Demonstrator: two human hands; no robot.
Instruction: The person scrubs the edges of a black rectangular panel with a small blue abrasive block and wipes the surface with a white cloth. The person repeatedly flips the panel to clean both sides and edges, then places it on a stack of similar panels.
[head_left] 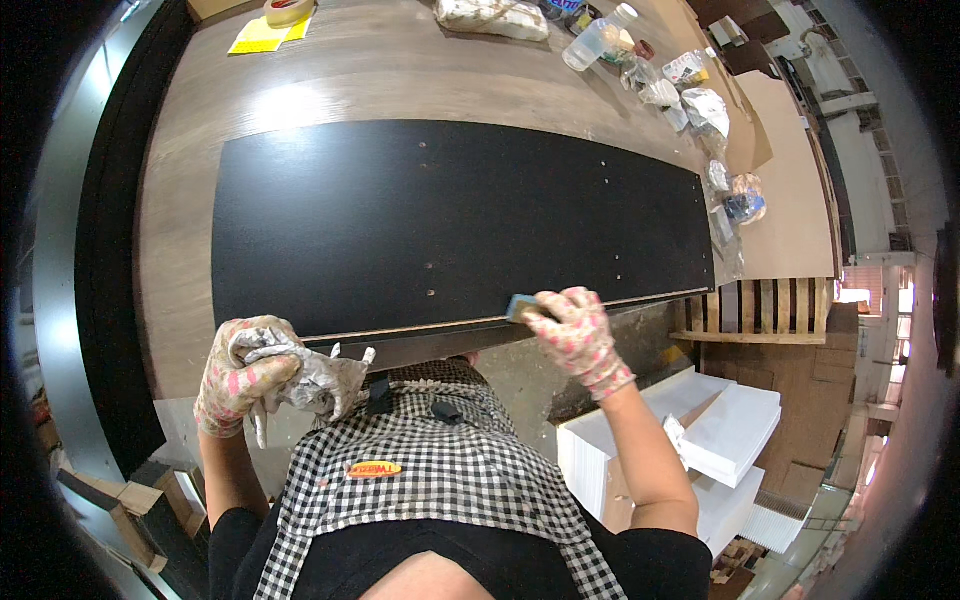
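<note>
A long black panel (480, 215) with several small drilled holes lies flat on the wood-grain table (400, 85). Its near edge shows a thin pale strip. My right hand (578, 335), in a pink-patterned glove, grips a small blue block (520, 307), perhaps a sanding sponge, against that near edge, right of the middle. At the panel's near left corner my left hand (245, 375), gloved alike, is closed around a crumpled, stained whitish rag (318, 380). The rag hangs just off the panel's edge.
Yellow paper with a tape roll (289, 12) lies at the far left. A clear bottle (600, 38), a white wrapped bundle (492, 17) and crumpled plastic (706, 110) line the far right. White boards (720, 430) are stacked at lower right, beyond them a wooden pallet (770, 308).
</note>
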